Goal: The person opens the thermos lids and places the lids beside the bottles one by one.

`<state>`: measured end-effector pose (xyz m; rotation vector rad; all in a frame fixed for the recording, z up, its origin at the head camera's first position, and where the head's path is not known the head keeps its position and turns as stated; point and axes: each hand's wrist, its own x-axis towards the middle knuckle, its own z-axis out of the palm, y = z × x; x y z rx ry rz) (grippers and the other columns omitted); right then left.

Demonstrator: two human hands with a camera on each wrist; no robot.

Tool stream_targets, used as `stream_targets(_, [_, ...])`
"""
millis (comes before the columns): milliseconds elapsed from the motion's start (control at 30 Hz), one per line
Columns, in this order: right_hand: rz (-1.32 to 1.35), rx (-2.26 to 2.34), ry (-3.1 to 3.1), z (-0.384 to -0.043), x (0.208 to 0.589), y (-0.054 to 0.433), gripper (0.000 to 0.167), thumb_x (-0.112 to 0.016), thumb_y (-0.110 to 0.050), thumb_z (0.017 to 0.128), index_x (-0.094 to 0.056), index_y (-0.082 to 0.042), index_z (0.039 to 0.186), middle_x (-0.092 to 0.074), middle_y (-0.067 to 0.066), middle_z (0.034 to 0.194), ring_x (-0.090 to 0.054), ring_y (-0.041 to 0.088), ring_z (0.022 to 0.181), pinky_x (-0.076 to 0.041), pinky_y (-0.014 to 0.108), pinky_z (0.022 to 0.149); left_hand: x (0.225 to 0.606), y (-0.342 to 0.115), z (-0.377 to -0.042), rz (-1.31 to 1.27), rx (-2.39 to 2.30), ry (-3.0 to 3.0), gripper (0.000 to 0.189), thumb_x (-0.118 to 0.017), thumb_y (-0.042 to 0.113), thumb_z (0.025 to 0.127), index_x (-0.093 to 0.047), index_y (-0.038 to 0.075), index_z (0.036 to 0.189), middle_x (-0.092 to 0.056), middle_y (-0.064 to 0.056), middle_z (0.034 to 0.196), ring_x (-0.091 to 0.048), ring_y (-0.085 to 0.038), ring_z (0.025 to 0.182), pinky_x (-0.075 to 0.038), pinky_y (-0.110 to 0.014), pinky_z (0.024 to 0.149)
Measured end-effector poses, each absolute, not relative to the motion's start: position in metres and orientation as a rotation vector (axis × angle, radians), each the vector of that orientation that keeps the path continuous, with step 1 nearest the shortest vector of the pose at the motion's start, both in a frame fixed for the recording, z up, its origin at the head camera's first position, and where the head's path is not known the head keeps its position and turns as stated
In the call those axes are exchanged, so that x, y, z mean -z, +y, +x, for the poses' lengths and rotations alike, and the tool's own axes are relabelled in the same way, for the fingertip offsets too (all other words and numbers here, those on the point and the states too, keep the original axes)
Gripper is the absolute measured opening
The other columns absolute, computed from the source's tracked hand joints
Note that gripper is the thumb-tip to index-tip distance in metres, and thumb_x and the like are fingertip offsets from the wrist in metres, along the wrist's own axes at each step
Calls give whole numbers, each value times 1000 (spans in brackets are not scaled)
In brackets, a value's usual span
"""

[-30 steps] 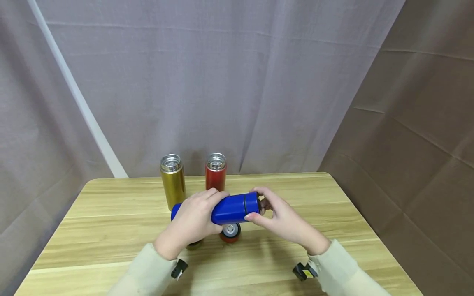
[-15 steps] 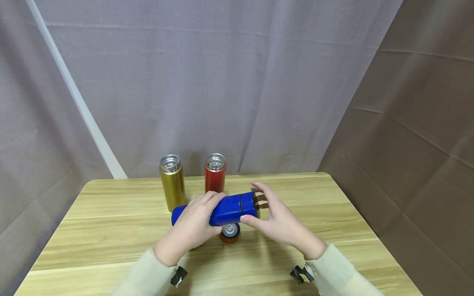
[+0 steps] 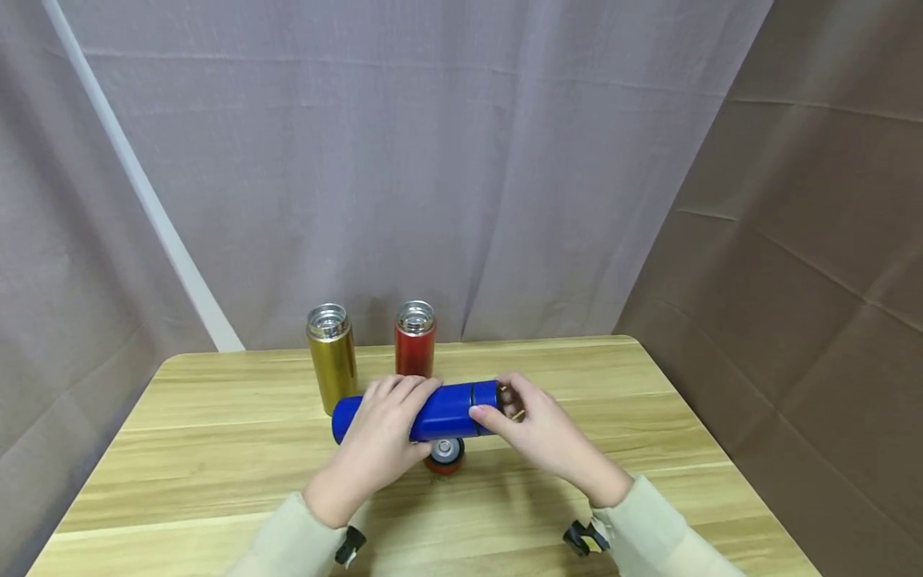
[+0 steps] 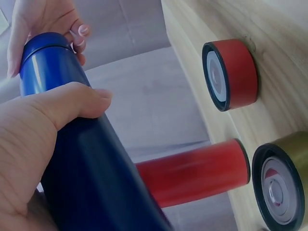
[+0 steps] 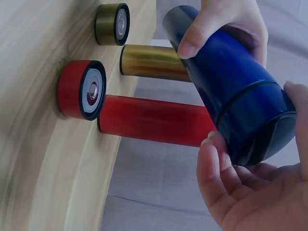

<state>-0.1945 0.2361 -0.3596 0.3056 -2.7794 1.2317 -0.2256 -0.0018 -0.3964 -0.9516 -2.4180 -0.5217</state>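
Note:
A blue vacuum flask (image 3: 447, 413) is held sideways above the table, its lid end to the right. My left hand (image 3: 382, 437) grips the flask's body, thumb laid along it (image 4: 79, 98) in the left wrist view. At the other end, my right hand (image 3: 544, 433) has its thumb and fingers about the blue lid (image 5: 257, 122), a black line marking the joint below it. Behind the flask stand a gold flask (image 3: 335, 369) and a red flask (image 3: 415, 349), both lidless with steel mouths. A red lid (image 5: 74, 90) lies inner side up under the blue flask.
A gold lid (image 5: 107, 26) lies inner side up beside the red one, hidden by my left hand in the head view. The wooden table (image 3: 180, 449) ends at a grey curtain (image 3: 404, 176); a brown cloth (image 3: 800, 304) hangs on the right.
The right hand's fingers spread off the lid half a second ago and have now closed round it again. The left hand and blue flask have barely moved.

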Motion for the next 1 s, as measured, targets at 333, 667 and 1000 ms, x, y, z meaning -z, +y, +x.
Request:
stream_targets(333, [540,-1296,-2743,-195,364,241,58,-70,-49,85,-47,-20,130,-59,3,106,-59,18,88,-54,36,76,392,-5,-228,-969,548,-2393,77,-89,25,63,-56,13,132,-60,1,118,-54,-22,109,-39,-42,99])
stream_targets(667, [965,-661,-2551,-196,370,240,68,-76,-24,84,-38,-14,140,-46,4,139,-46,20,125,-42,39,102,393,-12,-231,-988,584,-2441,76,-89,26,63,-57,12,131,-63,0,117,-57,-20,108,-40,-43,100])
stream_targets(1000, [593,-999,-2651,-197,372,233,81,-70,-56,81,-30,-29,146,-49,-3,130,-54,14,110,-48,38,91,396,-11,-232,-964,583,-2437,74,-86,28,68,-55,11,134,-61,-4,121,-56,-24,113,-38,-44,101])
